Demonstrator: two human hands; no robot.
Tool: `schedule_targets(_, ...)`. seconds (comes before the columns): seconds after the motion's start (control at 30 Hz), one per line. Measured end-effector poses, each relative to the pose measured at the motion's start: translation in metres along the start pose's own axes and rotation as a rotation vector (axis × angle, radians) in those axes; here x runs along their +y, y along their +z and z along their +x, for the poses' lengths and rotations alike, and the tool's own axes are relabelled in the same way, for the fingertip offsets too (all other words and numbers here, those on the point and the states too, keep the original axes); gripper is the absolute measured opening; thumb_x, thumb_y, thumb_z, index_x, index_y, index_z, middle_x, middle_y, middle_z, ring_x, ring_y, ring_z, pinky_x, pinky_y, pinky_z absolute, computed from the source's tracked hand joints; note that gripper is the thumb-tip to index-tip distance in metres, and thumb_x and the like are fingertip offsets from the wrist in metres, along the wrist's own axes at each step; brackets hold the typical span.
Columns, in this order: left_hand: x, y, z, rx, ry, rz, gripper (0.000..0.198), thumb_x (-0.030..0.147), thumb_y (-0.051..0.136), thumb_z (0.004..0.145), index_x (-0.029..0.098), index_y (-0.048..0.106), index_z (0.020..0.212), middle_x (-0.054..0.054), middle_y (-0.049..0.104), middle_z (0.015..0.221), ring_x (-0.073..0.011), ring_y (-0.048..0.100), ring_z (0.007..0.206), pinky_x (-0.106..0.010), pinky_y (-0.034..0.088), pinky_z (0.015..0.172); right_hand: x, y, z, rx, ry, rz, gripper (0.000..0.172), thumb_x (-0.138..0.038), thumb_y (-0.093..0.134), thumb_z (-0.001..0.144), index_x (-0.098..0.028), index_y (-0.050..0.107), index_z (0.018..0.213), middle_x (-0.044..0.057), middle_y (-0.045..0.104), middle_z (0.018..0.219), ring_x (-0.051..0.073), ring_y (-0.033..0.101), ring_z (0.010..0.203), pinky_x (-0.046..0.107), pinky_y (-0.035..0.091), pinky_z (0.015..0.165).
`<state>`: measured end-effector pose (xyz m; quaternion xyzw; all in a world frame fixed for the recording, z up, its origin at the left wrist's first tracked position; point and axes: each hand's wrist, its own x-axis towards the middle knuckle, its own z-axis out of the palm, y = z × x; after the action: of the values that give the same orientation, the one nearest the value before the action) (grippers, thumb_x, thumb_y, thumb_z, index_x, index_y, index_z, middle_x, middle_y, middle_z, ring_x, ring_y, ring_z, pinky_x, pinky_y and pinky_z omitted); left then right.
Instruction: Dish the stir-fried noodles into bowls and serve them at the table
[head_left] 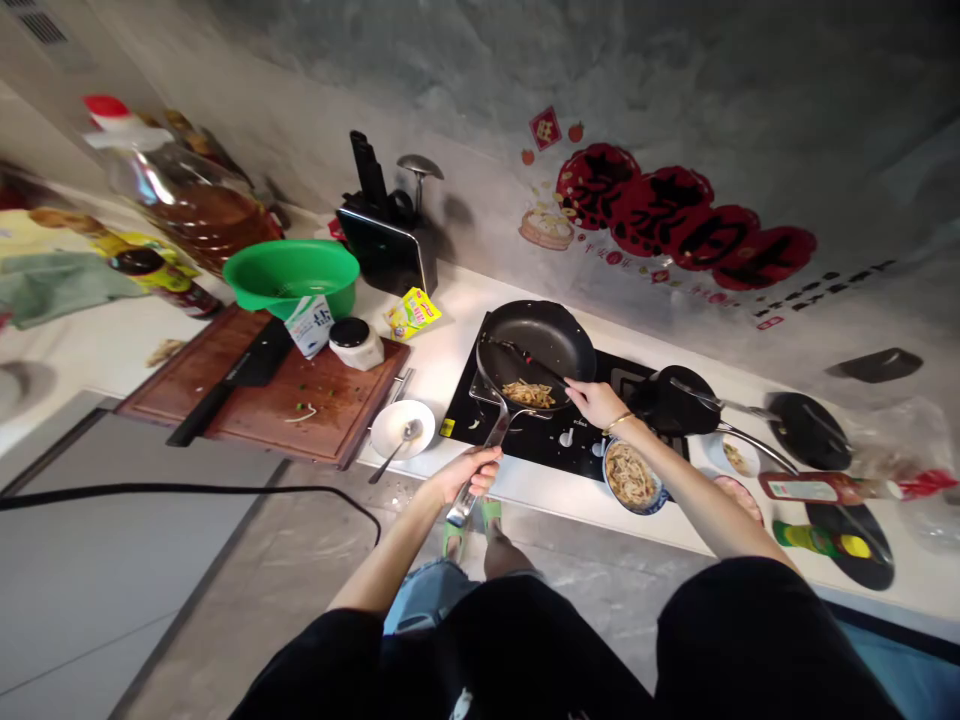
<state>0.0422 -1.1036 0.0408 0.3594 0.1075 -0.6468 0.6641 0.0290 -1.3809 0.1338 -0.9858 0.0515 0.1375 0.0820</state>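
Observation:
My left hand (466,474) is closed round the metal handle of a black frying pan (551,335), which sits over the left side of the black stovetop (555,438). In my right hand (595,403) is a black spatula (532,361), its blade end reaching to the pan's far left inside. Pale, browned strips of food (528,393) lie heaped at the near side of the pan, below the spatula. A patterned bowl of similar strips (632,474) stands under my right forearm at the counter's front edge.
To the left, a wooden cutting board (330,415) carries a cleaver (238,378), a green basin (292,272) and a lidded jar (355,343). A white bowl with a spoon (403,430) stands beside the stove. A second black pan (679,400) and bottles, including a red sauce bottle (810,488), are right.

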Motion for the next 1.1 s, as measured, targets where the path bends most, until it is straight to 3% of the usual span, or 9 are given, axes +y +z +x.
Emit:
schedule_targets(0.2, 0.0, -0.004, 0.001, 0.016, -0.002, 0.02, 0.031, 0.038, 0.069, 0.08, 0.017, 0.045, 0.08, 0.011, 0.03, 0.054, -0.0012, 0.021, 0.036, -0.015, 0.009, 0.034, 0.052, -0.055, -0.049, -0.174, -0.23, -0.298, 0.041, -0.035, 0.04, 0.099, -0.023, 0.056, 0.134, 0.01, 0.072, 0.094, 0.019, 0.068, 0.083, 0.027, 0.048, 0.073)
schedule_targets(0.3, -0.003, -0.007, 0.003, 0.025, 0.006, 0.012, 0.031, 0.038, 0.068, 0.08, 0.017, 0.046, 0.082, 0.011, 0.029, 0.054, -0.0013, 0.02, 0.036, -0.015, 0.01, 0.033, 0.058, -0.072, -0.044, -0.12, -0.18, -0.355, 0.042, -0.039, 0.037, 0.099, -0.026, 0.057, 0.134, 0.009, 0.071, 0.095, 0.021, 0.067, 0.086, 0.028, 0.048, 0.072)
schedule_targets(0.47, -0.002, -0.009, 0.003, 0.028, -0.018, 0.007, 0.03, 0.038, 0.068, 0.081, 0.017, 0.047, 0.083, 0.011, 0.031, 0.055, -0.0012, 0.022, 0.035, -0.015, 0.011, 0.033, 0.023, -0.042, 0.003, 0.028, 0.03, -0.297, 0.048, -0.038, 0.026, 0.101, -0.023, 0.044, 0.143, 0.013, 0.069, 0.109, 0.022, 0.068, 0.09, 0.029, 0.049, 0.076)
schedule_targets(0.6, 0.0, -0.008, 0.002, 0.037, -0.015, 0.027, 0.031, 0.038, 0.069, 0.08, 0.018, 0.045, 0.08, 0.011, 0.031, 0.054, -0.001, 0.023, 0.035, -0.015, 0.011, 0.033, 0.009, -0.026, 0.014, -0.067, -0.065, -0.293, 0.047, -0.035, 0.03, 0.1, -0.02, 0.045, 0.142, 0.014, 0.069, 0.104, 0.023, 0.068, 0.089, 0.03, 0.049, 0.074)
schedule_targets(0.77, -0.001, -0.009, 0.003, 0.036, -0.015, 0.023, 0.03, 0.035, 0.071, 0.078, 0.017, 0.048, 0.08, 0.01, 0.033, 0.053, -0.0013, 0.024, 0.035, -0.015, 0.014, 0.032, 0.039, -0.063, -0.026, -0.199, -0.248, -0.345, 0.042, -0.034, 0.038, 0.099, -0.024, 0.055, 0.135, 0.011, 0.071, 0.098, 0.023, 0.068, 0.087, 0.03, 0.047, 0.072)
schedule_targets(0.87, -0.001, -0.01, 0.004, 0.061, -0.015, -0.019, 0.027, 0.032, 0.072, 0.078, 0.014, 0.054, 0.086, 0.008, 0.04, 0.056, -0.0039, 0.037, 0.04, -0.016, 0.029, 0.037, 0.048, -0.087, -0.037, -0.207, -0.248, -0.38, 0.039, -0.036, 0.04, 0.098, -0.027, 0.059, 0.131, 0.009, 0.072, 0.1, 0.023, 0.067, 0.09, 0.03, 0.046, 0.073)
schedule_targets(0.93, 0.0, -0.01, 0.005, 0.086, -0.008, -0.072, 0.027, 0.029, 0.072, 0.078, 0.012, 0.056, 0.092, 0.003, 0.049, 0.063, -0.0066, 0.048, 0.049, -0.017, 0.038, 0.042, 0.042, -0.088, -0.033, -0.16, -0.204, -0.4, 0.042, -0.038, 0.036, 0.099, -0.028, 0.056, 0.134, 0.009, 0.071, 0.102, 0.023, 0.067, 0.089, 0.03, 0.046, 0.073)
schedule_targets(1.0, 0.002, -0.009, 0.007, 0.072, -0.017, -0.111, 0.025, 0.028, 0.069, 0.081, 0.011, 0.057, 0.093, 0.002, 0.05, 0.065, -0.0051, 0.045, 0.046, -0.016, 0.033, 0.039, 0.03, -0.076, -0.025, -0.119, -0.172, -0.415, 0.045, -0.04, 0.031, 0.1, -0.028, 0.051, 0.139, 0.011, 0.07, 0.103, 0.023, 0.068, 0.086, 0.03, 0.045, 0.071)
schedule_targets(1.1, 0.005, -0.007, 0.009, 0.007, -0.029, -0.101, 0.021, 0.031, 0.065, 0.085, 0.012, 0.055, 0.085, 0.009, 0.034, 0.053, -0.0009, 0.023, 0.035, -0.014, 0.014, 0.031, 0.015, -0.055, -0.023, -0.144, -0.176, -0.451, 0.046, -0.037, 0.029, 0.101, -0.024, 0.048, 0.14, 0.013, 0.069, 0.101, 0.024, 0.068, 0.084, 0.03, 0.045, 0.067)
